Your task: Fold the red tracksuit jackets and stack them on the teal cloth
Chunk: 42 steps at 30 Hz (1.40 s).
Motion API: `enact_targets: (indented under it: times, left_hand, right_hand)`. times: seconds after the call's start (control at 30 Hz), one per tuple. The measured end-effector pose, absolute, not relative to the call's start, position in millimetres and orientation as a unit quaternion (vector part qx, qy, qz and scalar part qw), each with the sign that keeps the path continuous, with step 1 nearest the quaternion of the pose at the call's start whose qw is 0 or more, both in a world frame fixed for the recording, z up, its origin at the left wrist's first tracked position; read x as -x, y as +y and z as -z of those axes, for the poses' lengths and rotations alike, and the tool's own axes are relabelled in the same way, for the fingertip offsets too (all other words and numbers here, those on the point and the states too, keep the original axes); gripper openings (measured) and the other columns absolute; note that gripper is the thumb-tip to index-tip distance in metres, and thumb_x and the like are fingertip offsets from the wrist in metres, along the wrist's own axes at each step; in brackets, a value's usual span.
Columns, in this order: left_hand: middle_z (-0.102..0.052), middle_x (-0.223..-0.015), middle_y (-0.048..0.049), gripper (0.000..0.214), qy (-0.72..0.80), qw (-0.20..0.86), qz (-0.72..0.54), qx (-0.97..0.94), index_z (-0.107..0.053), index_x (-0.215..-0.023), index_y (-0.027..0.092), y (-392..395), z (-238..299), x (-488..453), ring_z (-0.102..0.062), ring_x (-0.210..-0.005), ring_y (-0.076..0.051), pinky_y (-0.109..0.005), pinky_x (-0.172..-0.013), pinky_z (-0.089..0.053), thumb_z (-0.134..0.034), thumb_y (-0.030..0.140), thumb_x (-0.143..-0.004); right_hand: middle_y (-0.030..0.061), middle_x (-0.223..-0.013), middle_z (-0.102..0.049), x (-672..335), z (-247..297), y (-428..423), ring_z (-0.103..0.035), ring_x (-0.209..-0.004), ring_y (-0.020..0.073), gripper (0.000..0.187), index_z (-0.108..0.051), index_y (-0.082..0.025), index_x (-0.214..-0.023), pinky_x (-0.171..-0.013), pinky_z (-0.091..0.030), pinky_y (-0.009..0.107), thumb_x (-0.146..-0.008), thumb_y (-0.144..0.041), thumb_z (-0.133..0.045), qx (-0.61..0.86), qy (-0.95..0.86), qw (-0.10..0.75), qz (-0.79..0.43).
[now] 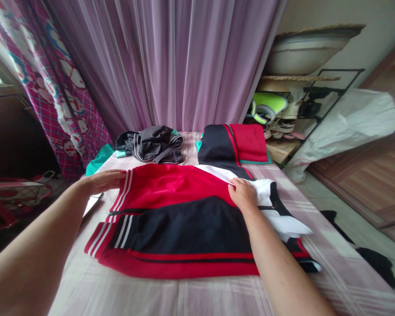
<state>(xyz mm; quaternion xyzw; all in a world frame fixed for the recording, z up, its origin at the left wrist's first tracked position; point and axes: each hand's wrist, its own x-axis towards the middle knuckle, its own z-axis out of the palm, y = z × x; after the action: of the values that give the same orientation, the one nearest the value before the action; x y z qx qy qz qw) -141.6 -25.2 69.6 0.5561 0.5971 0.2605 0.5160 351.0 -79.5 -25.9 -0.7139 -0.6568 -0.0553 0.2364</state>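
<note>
We have the red, black and white jacket (184,210) spread flat on the bed (332,272) straight ahead of us, its long axis running left to right across our view. Our hands sit on its far red panel, one toward each end. The left hand (102,181) lies open, palm down, with its fingers pointing right onto the white-striped edge. The right hand (243,196) presses flat where red meets white (its fingers loosely bent, gripping nothing that we can see) and sits slightly nearer us. Both arms reach forward, angled inward. Beyond the jacket lie a dark bundle (151,142) and a folded garment (233,142).
</note>
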Motion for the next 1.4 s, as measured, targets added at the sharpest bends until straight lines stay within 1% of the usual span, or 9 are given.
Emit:
enact_targets:
  times: [0.2, 0.37, 0.5, 0.67, 0.77, 0.97, 1.1, 1.23, 1.4]
  left_hand:
    - [-0.078, -0.097, -0.0079, 0.062, 0.63, 0.471, -0.262, -0.559, -0.067, -0.104, 0.012, -29.5, -63.9, 126.9, -0.069, -0.092, -0.022, -0.035, -0.082, -0.056, -0.07, 0.066, -0.075]
    - [-0.074, -0.096, -0.008, 0.043, 0.754, 0.155, -0.178, -0.613, -0.062, -0.106, 0.011, -30.2, -56.1, 108.7, -0.065, -0.091, -0.022, -0.03, -0.074, -0.05, -0.047, 0.05, -0.094]
    - [-0.071, -0.101, -0.0155, 0.038, 0.795, 0.059, -0.13, -0.589, -0.061, -0.102, 0.011, -29.9, -46.6, 108.3, -0.064, -0.099, -0.032, -0.037, -0.08, -0.048, -0.05, 0.046, -0.092]
    - [-0.063, -0.129, -0.0221, 0.053, 0.787, -0.015, -0.111, -0.607, -0.048, -0.139, 0.01, -29.8, -46.2, 92.2, -0.061, -0.115, -0.034, -0.042, -0.092, -0.048, -0.047, 0.032, -0.091]
    - [-0.055, -0.143, -0.0193, 0.05, 0.719, -0.069, -0.109, -0.683, -0.053, -0.138, 0.013, -35.4, -47.4, 65.2, -0.053, -0.13, -0.033, -0.045, -0.108, -0.041, -0.042, 0.029, -0.093]
    - [-0.052, -0.15, -0.008, 0.046, 0.61, -0.02, -0.051, -0.791, -0.061, -0.135, 0.025, -60.4, -17.4, 2.8, -0.039, -0.144, -0.031, -0.051, -0.119, -0.028, -0.043, 0.042, -0.097]
    - [-0.039, -0.16, -0.0095, 0.057, 0.619, 0.03, -0.038, -0.784, -0.045, -0.149, 0.028, -68.8, 3.0, -10.1, -0.032, -0.148, -0.032, -0.057, -0.118, -0.025, -0.041, 0.051, -0.098]
    - [-0.034, -0.161, -0.0126, 0.06, 0.641, 0.015, -0.037, -0.766, -0.046, -0.149, 0.027, -70.1, 3.8, -8.0, -0.027, -0.15, -0.036, -0.064, -0.116, -0.023, -0.041, 0.055, -0.097]
    - [-0.056, -0.143, -0.015, 0.044, 0.59, -0.056, -0.15, -0.792, -0.062, -0.13, 0.02, -78.4, -8.3, -5.5, -0.049, -0.134, -0.031, -0.048, -0.114, -0.036, -0.044, 0.043, -0.097]
  right_hand:
    - [0.0096, -0.122, -0.071, -351.6, 26.2, -78.9, -0.062, -0.111, 0.0265, 0.033, -0.075, -0.02, -0.108, -0.097, -0.045, 0.041, -0.089, -0.023, -0.048, 0.712, -0.661, 0.231, 0.059]
    - [0.0078, -0.123, -0.071, -351.0, 24.8, -79.6, -0.062, -0.111, 0.0252, 0.033, -0.074, -0.021, -0.109, -0.098, -0.044, 0.038, -0.089, -0.023, -0.048, 0.716, -0.659, 0.222, 0.056]
    - [0.0084, -0.123, -0.07, -350.0, 22.4, -80.7, -0.061, -0.112, 0.0254, 0.033, -0.074, -0.021, -0.109, -0.097, -0.044, 0.038, -0.09, -0.023, -0.047, 0.716, -0.661, 0.221, 0.051]
    - [0.0081, -0.122, -0.071, -350.0, 22.9, -80.5, -0.061, -0.113, 0.0263, 0.033, -0.074, -0.02, -0.109, -0.097, -0.044, 0.039, -0.089, -0.023, -0.048, 0.717, -0.66, 0.218, 0.044]
    - [0.0086, -0.123, -0.07, -350.2, 25.7, -79.9, -0.06, -0.113, 0.0265, 0.033, -0.074, -0.021, -0.11, -0.097, -0.044, 0.04, -0.089, -0.023, -0.049, 0.713, -0.662, 0.226, 0.05]
    - [0.0101, -0.128, -0.068, -346.9, 20.7, -81.6, -0.06, -0.116, 0.0271, 0.036, -0.072, -0.02, -0.116, -0.099, -0.044, 0.041, -0.091, -0.024, -0.047, 0.71, -0.668, 0.214, 0.061]
    - [0.0113, -0.136, -0.063, -324.0, 7.4, -87.9, -0.056, -0.125, 0.0271, 0.038, -0.069, -0.02, -0.124, -0.106, -0.042, 0.043, -0.093, -0.027, -0.049, 0.64, -0.727, 0.241, 0.062]
    - [0.007, -0.137, -0.064, -295.4, 4.7, -94.4, -0.055, -0.128, 0.0237, 0.034, -0.072, -0.026, -0.122, -0.108, -0.042, 0.041, -0.094, -0.031, -0.051, 0.54, -0.816, 0.204, -0.008]
    - [0.0075, -0.136, -0.064, -313.9, 15.3, -89.2, -0.056, -0.126, 0.0237, 0.034, -0.071, -0.026, -0.122, -0.109, -0.041, 0.043, -0.094, -0.032, -0.052, 0.625, -0.755, 0.196, 0.002]
